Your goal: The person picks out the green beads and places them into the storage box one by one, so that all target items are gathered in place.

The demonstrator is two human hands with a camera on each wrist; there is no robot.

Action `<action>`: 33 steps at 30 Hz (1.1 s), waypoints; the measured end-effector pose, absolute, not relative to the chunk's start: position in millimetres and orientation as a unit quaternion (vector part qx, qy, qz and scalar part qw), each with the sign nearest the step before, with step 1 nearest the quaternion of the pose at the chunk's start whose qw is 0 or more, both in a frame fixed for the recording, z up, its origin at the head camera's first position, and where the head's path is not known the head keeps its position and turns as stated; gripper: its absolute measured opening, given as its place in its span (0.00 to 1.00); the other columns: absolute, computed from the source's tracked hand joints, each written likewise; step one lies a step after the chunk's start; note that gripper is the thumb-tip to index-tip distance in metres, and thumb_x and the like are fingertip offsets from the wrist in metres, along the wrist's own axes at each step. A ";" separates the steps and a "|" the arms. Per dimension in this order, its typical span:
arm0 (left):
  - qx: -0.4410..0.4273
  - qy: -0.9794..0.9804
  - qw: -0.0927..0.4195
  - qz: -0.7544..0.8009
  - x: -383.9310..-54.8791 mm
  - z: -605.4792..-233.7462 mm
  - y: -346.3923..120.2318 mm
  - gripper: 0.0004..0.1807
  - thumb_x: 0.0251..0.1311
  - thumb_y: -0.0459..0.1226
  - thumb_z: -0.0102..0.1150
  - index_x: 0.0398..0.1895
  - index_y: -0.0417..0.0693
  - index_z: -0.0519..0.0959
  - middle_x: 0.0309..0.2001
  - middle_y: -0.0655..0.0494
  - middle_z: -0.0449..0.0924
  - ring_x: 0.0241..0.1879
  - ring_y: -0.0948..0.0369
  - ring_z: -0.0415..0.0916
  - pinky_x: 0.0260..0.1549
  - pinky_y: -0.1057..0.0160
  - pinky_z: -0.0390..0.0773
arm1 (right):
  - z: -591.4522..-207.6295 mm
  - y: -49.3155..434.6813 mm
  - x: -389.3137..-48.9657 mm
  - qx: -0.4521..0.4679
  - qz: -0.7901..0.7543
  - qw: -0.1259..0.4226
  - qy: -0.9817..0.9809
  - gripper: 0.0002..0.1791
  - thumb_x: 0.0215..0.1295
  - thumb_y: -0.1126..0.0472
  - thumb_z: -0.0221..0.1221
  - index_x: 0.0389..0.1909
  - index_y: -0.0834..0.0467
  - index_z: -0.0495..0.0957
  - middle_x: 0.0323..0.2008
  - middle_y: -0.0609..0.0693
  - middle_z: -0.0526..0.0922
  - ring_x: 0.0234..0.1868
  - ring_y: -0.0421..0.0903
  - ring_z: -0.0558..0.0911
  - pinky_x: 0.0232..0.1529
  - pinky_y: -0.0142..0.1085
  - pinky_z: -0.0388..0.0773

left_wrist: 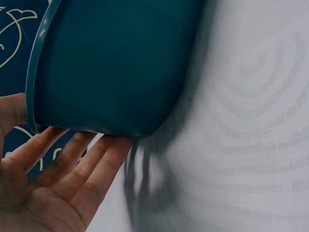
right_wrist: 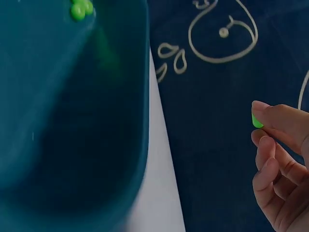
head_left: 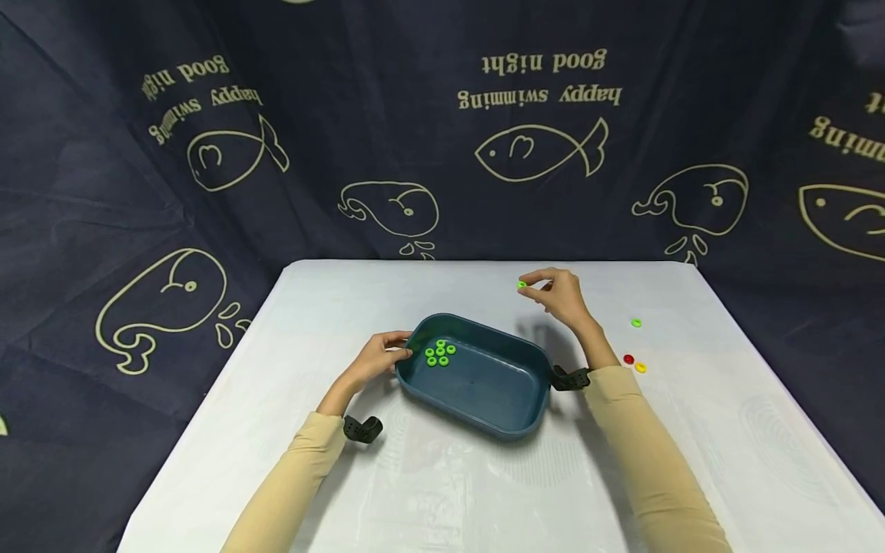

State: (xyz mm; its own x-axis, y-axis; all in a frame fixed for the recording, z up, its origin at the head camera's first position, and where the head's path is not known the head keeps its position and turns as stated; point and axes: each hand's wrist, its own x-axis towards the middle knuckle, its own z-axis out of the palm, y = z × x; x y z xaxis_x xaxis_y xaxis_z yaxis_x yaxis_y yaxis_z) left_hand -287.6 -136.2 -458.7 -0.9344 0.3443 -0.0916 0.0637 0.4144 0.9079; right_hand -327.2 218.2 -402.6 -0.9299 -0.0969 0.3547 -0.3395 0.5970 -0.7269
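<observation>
A dark blue-green rectangular plastic basin [head_left: 477, 384] sits at an angle on the white table. Several small green rings [head_left: 440, 352] lie together inside it, near its left end. My left hand [head_left: 379, 357] grips that end, thumb over the rim and fingers against the outer wall [left_wrist: 111, 72]. Beyond the basin's far right side, my right hand [head_left: 558, 293] is raised, pinching one green ring [head_left: 522, 285] between thumb and forefinger. In the right wrist view, that ring [right_wrist: 257, 121] shows partly behind the fingertips.
To the right of my right forearm lie a loose green ring [head_left: 637, 323], a red ring [head_left: 628, 359] and a yellow ring [head_left: 641, 368]. The white table [head_left: 726, 430] ends at a dark curtain [head_left: 415, 100] printed with fish and whales.
</observation>
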 end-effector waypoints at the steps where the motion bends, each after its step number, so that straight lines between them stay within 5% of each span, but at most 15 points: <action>1: 0.125 0.830 0.134 0.527 -287.6 -458.6 -136.3 0.25 0.63 0.33 0.54 0.64 0.38 0.68 0.55 0.34 0.74 0.21 0.68 0.68 0.25 0.62 0.75 | -402.0 213.6 -327.2 0.127 0.433 0.138 -0.882 0.13 0.56 0.60 0.66 0.41 0.59 0.84 0.47 0.57 0.81 0.18 0.33 0.75 0.15 0.29 0.71; 15: 0.149 0.812 0.126 0.550 -284.4 -457.5 -139.3 0.25 0.61 0.37 0.56 0.62 0.41 0.71 0.53 0.39 0.77 0.24 0.67 0.71 0.24 0.64 0.74 | -406.6 151.1 -319.1 0.209 0.428 0.104 -0.873 0.12 0.56 0.62 0.66 0.41 0.60 0.84 0.40 0.57 0.82 0.20 0.43 0.77 0.18 0.31 0.72; 24: 0.121 0.826 0.130 0.535 -287.2 -459.2 -137.0 0.25 0.61 0.34 0.55 0.63 0.39 0.70 0.55 0.35 0.75 0.19 0.68 0.67 0.23 0.65 0.73 | -412.2 115.8 -319.1 0.245 0.393 0.064 -0.884 0.12 0.55 0.60 0.66 0.41 0.58 0.85 0.38 0.53 0.84 0.28 0.46 0.78 0.31 0.34 0.75; 33: 0.120 0.829 0.131 0.530 -287.7 -458.4 -137.6 0.24 0.63 0.34 0.54 0.63 0.39 0.70 0.53 0.35 0.75 0.31 0.58 0.76 0.25 0.67 0.75 | -420.6 93.3 -314.2 0.281 0.359 0.039 -0.889 0.12 0.55 0.59 0.67 0.41 0.57 0.85 0.37 0.50 0.84 0.28 0.42 0.78 0.30 0.30 0.75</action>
